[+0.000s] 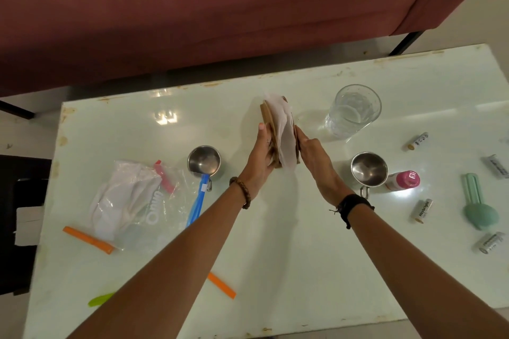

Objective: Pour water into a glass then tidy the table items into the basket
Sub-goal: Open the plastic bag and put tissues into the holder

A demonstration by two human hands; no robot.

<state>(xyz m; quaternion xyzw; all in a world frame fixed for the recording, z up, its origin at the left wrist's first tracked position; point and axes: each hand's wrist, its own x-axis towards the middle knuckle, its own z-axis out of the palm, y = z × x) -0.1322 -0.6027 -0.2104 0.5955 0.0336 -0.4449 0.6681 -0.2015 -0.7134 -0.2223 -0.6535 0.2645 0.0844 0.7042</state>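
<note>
A flattened brown folding basket with a white lining [281, 132] stands on edge at the middle of the white table [275, 242]. My left hand [260, 158] presses its left side and my right hand [312, 157] presses its right side, so it is squeezed between both palms. A clear glass [352, 111] holding water stands to the right of the basket. Two steel cups sit on the table, one [204, 161] to the left and one [369, 169] to the right of my hands.
At left lie a plastic bag with white cloth [129, 201], a blue clip [197, 203], two orange clips [88, 239] [221, 285] and a green piece [100, 299]. At right: a pink-capped bottle [403, 181], several batteries [421, 210], a mint green tool [476, 203]. A maroon sofa [220, 8] stands behind.
</note>
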